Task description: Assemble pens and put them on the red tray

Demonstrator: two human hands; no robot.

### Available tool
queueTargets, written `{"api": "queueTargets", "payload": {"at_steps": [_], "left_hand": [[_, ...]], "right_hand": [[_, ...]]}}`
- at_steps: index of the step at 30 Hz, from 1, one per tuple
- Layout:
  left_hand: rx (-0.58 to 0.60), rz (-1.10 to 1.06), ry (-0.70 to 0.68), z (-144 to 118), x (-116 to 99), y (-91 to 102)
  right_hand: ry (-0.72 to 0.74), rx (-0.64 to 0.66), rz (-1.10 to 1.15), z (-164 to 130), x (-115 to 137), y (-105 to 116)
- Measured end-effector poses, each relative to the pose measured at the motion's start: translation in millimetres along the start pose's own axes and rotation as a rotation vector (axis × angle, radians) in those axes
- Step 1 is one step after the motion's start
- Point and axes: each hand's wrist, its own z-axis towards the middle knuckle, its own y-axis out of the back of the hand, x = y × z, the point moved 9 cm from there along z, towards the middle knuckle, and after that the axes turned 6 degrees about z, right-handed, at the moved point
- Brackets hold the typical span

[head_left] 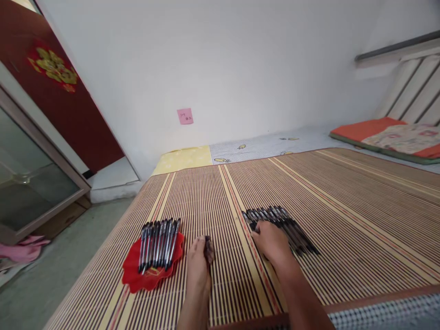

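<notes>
My right hand [271, 240] reaches over the left end of a row of black pens [292, 227] on the striped mat. Its fingers pinch at the nearest pen there, and the hand covers part of the row. To the left, my left hand [198, 256] is curled just above the mat, with something dark at its fingers that I cannot make out. Beside it, a red scalloped cloth [132, 270] carries another row of clear-barrelled pens with dark caps [159, 243], lying side by side. A bit of yellow shows under their lower ends.
The striped mat [192, 197] covers a bed against a white wall with a pink note [185, 116]. An orange folded pad [367, 128] lies at the far right. Left of the bed are the floor [82, 243], a glass-panelled door [30, 169] and pink cloth [24, 250].
</notes>
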Motion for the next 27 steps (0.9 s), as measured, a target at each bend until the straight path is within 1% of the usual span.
{"api": "queueTargets", "payload": {"at_steps": [4, 9, 14, 17, 19, 20, 22, 24, 26, 27], "left_hand": [[0.016, 0.0, -0.008, 0, -1, -2.6], [0.028, 0.019, -0.012, 1, -2, -5.7], [0.048, 0.069, -0.011, -1, -3, -9.6], [0.1, 0.156, -0.041, -4, -5, -15.9], [0.147, 0.256, -0.075, -6, -7, -21.8], [0.168, 0.308, -0.086, -7, -7, -24.7], [0.221, 0.375, -0.108, -10, -9, -31.2], [0.268, 0.375, -0.122, -13, -11, -36.6], [0.273, 0.345, -0.129, -15, -12, -37.7], [0.256, 0.331, -0.126, -15, -12, -36.1]], "right_hand": [[-0.008, 0.057, -0.029, -2, 2, -6], [0.037, 0.061, 0.004, -2, 7, -13], [0.003, 0.072, -0.039, -3, 4, -17], [0.01, 0.092, -0.023, -8, 15, -21], [0.064, 0.076, 0.081, -12, 33, -26], [0.105, 0.066, 0.176, -15, 44, -29], [0.179, 0.071, 0.437, -22, 66, -40], [0.23, 0.111, 0.668, -29, 84, -52], [0.275, 0.16, 0.797, -33, 96, -62], [0.307, 0.183, 0.829, -35, 100, -63]]}}
